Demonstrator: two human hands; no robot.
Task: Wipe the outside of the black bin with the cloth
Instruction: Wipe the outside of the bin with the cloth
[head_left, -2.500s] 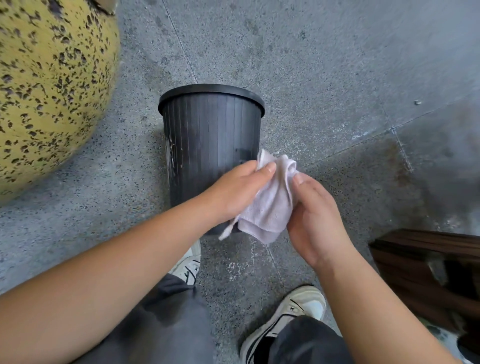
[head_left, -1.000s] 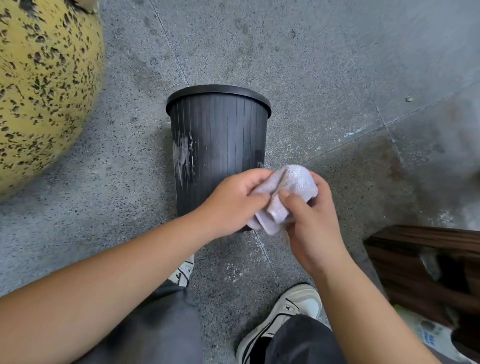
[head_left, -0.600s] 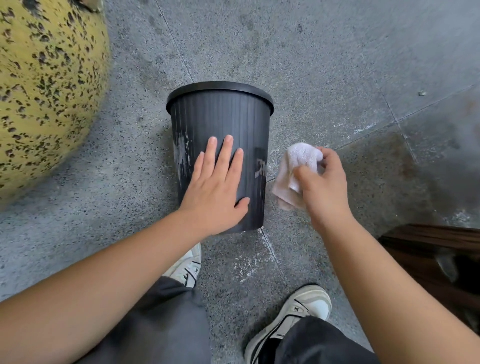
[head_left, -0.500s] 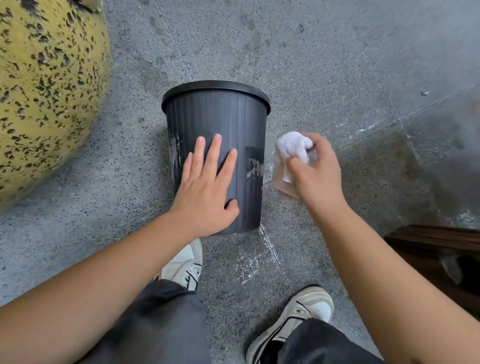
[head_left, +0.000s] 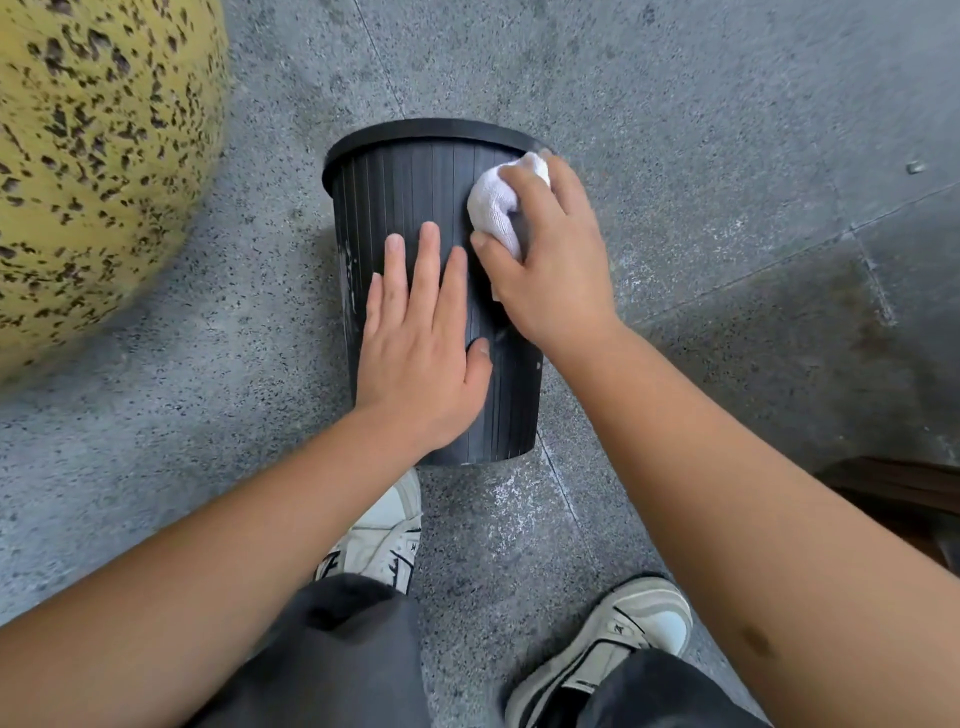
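Two hands on black bin (head_left: 415, 187), upright on speckled floor (head_left: 675, 104). Left hand (head_left: 421, 343) flat, fingers straight, pressing ribbed side. Right hand (head_left: 550, 249) grips bunched white cloth (head_left: 493, 202) against wall under rim. Yellow speckled boulder (head_left: 93, 156) nearby left.

I see the black bin (head_left: 415, 192) as ribbed, matt plastic with pale smears. The white cloth (head_left: 496, 205) looks like soft, nubby terry. The floor (head_left: 727, 130) is rough, speckled grey stone; the yellow boulder (head_left: 93, 156) is pitted and matt.
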